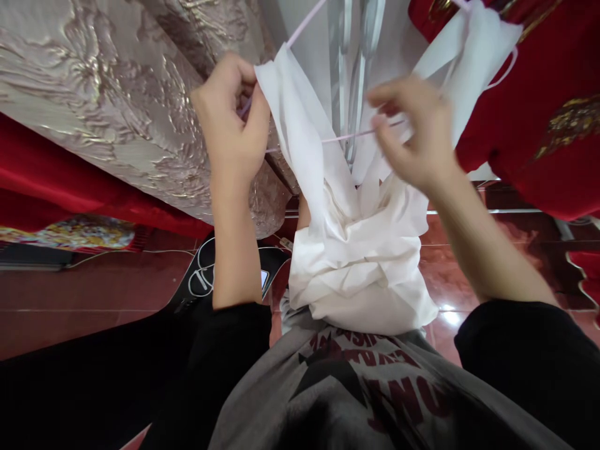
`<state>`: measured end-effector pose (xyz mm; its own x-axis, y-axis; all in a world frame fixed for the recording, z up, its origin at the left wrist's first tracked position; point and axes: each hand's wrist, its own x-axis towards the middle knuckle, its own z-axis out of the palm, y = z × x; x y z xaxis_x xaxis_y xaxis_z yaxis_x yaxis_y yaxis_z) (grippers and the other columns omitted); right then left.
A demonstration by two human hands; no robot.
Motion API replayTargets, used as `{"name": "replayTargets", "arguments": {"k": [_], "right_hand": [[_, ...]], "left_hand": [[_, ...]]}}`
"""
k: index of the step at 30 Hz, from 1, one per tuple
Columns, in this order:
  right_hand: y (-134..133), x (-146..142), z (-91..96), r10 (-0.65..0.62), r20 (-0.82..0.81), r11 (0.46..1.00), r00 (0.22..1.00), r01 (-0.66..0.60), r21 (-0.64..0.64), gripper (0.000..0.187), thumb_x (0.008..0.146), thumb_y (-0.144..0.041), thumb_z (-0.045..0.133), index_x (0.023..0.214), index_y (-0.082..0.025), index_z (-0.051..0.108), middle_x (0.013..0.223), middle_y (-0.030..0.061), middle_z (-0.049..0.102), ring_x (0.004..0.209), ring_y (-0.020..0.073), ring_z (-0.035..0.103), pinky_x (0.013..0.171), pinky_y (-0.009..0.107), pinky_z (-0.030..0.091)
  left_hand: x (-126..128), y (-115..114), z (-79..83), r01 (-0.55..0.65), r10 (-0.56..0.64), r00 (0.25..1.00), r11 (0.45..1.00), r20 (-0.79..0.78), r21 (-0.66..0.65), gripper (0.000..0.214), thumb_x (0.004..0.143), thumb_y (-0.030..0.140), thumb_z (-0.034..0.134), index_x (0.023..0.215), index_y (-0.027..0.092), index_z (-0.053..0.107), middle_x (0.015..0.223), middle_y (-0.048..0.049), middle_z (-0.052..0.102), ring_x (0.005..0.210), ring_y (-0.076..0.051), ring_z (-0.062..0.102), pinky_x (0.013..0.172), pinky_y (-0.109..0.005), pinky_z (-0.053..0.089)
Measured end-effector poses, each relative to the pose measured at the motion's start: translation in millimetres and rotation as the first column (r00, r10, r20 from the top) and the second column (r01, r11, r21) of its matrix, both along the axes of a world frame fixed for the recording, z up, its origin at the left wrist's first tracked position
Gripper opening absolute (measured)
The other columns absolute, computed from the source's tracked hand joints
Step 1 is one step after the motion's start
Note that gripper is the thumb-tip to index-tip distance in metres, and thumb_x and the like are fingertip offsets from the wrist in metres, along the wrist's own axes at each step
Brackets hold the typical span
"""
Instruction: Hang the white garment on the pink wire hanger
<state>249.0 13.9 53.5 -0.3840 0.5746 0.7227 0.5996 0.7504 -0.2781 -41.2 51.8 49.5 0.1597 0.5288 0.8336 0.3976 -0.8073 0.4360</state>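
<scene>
A white cloth drawstring bag (360,250) hangs in front of my chest, its mouth held up and apart. My left hand (232,125) is closed in a fist on the bag's left top edge and on a thin pale pink cord (347,135). My right hand (412,134) pinches the same cord at the bag's right flap (469,62); the cord runs taut between both hands. The bag's bulging lower part rests against my grey printed shirt (370,387).
A silvery embossed fabric (117,106) hangs at upper left. Red cloth with gold embroidery (553,125) is at upper right. A dark red glossy tiled floor (70,294) lies below, with a black item bearing white loops (201,275) on it.
</scene>
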Motion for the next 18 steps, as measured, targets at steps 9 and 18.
{"name": "replayTargets", "arguments": {"k": [9,18], "right_hand": [[-11,-45,-61.9,-0.224,0.004,0.964,0.975,0.222,-0.149,0.046,0.103,-0.054,0.027,0.114,-0.031,0.065,0.097,0.0042,0.065,0.093,0.0192,0.051,0.1,0.046,0.039],[-21,-48,-64.9,-0.264,-0.076,0.954,0.962,0.248,-0.172,0.044,0.103,-0.054,0.03,0.109,-0.031,0.067,0.101,0.0029,0.067,0.092,0.0185,0.053,0.1,0.044,0.038]], "left_hand": [[40,-43,-48.7,-0.262,0.167,0.898,0.946,0.407,0.192,0.021,0.097,0.043,0.064,0.101,0.023,0.068,0.106,-0.0089,0.059,0.112,-0.027,0.055,0.105,-0.047,0.042],[94,-70,-76.6,-0.079,0.18,0.876,0.969,0.448,-0.235,0.049,0.097,0.055,0.059,0.137,0.036,0.037,0.142,-0.0069,0.046,0.138,-0.028,0.046,0.111,-0.049,0.044]]}}
